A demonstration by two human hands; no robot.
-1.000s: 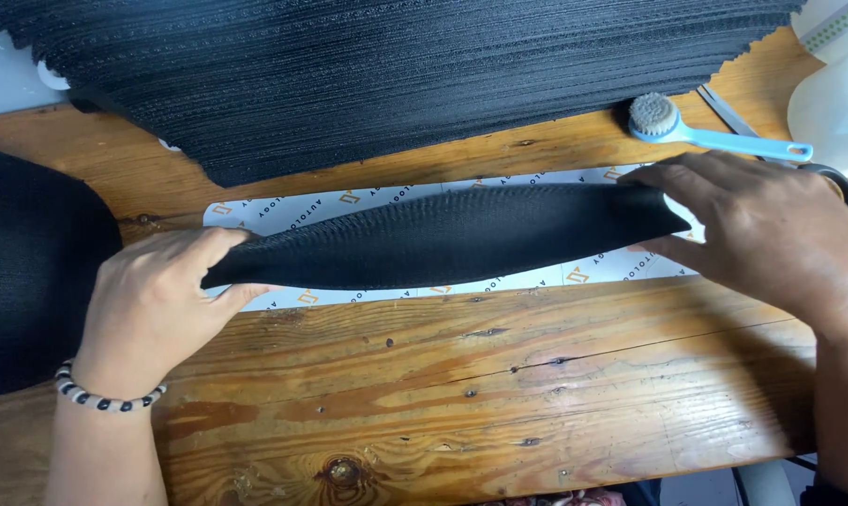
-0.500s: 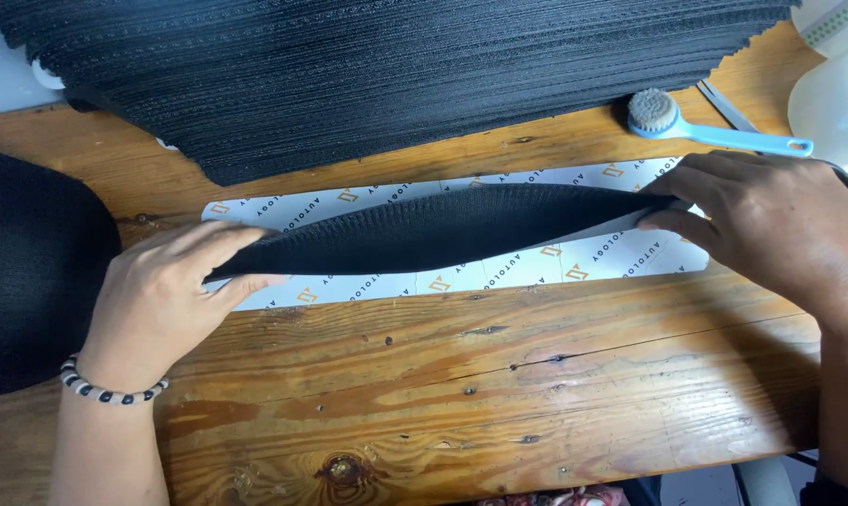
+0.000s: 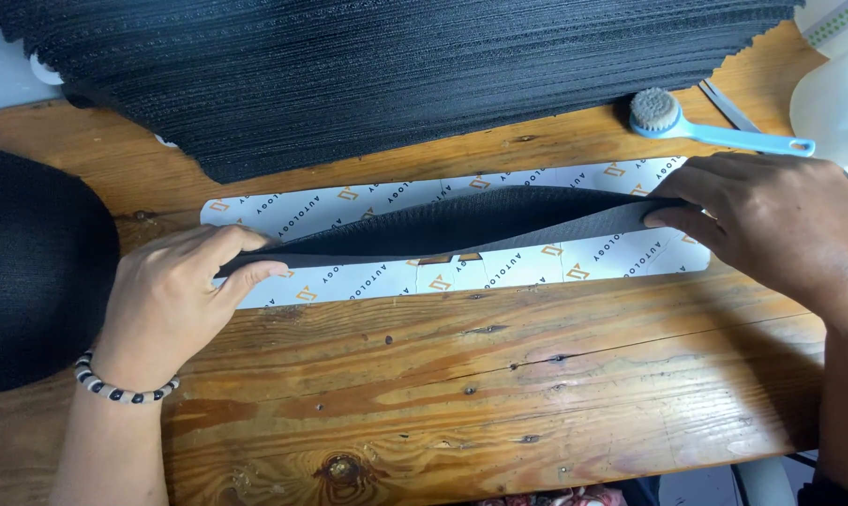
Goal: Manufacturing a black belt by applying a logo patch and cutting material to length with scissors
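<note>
One long black ribbed fabric strip (image 3: 461, 225) over one white printed paper template (image 3: 574, 267), its ends hidden under pinching left hand (image 3: 175, 300), right hand (image 3: 771, 230), wooden tabletop (image 3: 499, 394) cut off

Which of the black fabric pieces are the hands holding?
The long narrow strip lying on the white printed card, pinched at each end, not the big stack behind or the pile at left.

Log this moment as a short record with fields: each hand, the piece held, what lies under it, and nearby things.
left hand: pinches the left tip of the black fabric strip
right hand: grips the strip's right end
strip: long, pointed, lifted at its near edge
under it: white printed card on the wooden table
nearby: stack of black fabric, blue brush
</note>
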